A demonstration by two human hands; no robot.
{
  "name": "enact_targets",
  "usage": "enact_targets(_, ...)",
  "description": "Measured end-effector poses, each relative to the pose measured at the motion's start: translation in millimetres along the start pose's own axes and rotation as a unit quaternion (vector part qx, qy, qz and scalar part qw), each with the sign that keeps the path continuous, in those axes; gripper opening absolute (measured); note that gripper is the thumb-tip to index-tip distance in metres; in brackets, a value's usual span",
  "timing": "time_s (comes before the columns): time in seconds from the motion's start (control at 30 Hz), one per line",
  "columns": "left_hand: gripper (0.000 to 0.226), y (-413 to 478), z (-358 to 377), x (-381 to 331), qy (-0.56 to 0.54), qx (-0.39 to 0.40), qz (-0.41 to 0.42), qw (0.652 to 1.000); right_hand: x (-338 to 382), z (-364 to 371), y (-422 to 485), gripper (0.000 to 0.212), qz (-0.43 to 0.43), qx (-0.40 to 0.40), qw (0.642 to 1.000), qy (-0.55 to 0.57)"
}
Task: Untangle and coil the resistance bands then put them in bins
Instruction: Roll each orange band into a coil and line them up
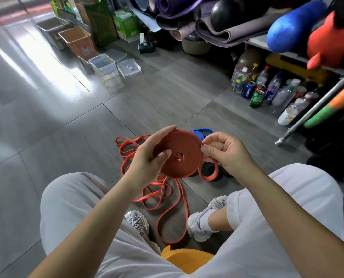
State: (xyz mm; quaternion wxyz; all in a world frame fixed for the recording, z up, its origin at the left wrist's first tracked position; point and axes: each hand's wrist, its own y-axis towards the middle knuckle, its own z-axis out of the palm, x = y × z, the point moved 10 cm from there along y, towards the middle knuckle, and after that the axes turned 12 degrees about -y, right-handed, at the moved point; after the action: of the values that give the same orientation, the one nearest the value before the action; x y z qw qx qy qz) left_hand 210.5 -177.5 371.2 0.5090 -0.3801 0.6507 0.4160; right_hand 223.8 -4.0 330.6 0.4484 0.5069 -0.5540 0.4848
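A seated person's left hand clamps the red band coil while the right hand pinches its tail; steady tension should keep wraps flat.

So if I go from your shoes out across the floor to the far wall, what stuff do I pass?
Silver-grey sneakers → loose orange band loops on the tiles → coiled red-brown band held in both hands → clear plastic bins → brown open box → green cardboard boxes.
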Motion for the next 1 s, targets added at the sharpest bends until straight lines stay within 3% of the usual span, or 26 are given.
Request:
enact_targets(0.33, 0.054, -2.5, 1.8, 37.9, -0.224, -0.112, -0.086, 0.964, -13.7, -3.7, -3.1, 0.022, 0.042, -0.103, 0.991, 0.079)
enact_targets(0.47, 0.058, -4.0, 3.4, 47.1, -0.256, -0.139, -0.096, 0.952, -22.2, 0.6, -4.7, 0.024, 0.058, -0.107, 0.99, 0.07)
enact_targets(0.7, 0.053, -2.6, 4.1, 53.0, -0.294, -0.187, -0.107, 0.931, -29.5, -3.6, -3.6, 0.01, 0.066, -0.165, 0.978, 0.113)
enact_targets(1.0, 0.059, 7.2, 2.1, 57.8, -0.294, -0.245, -0.106, 0.918, -17.2, -8.6, -5.4, 0.034, 0.03, -0.179, 0.972, -0.151)
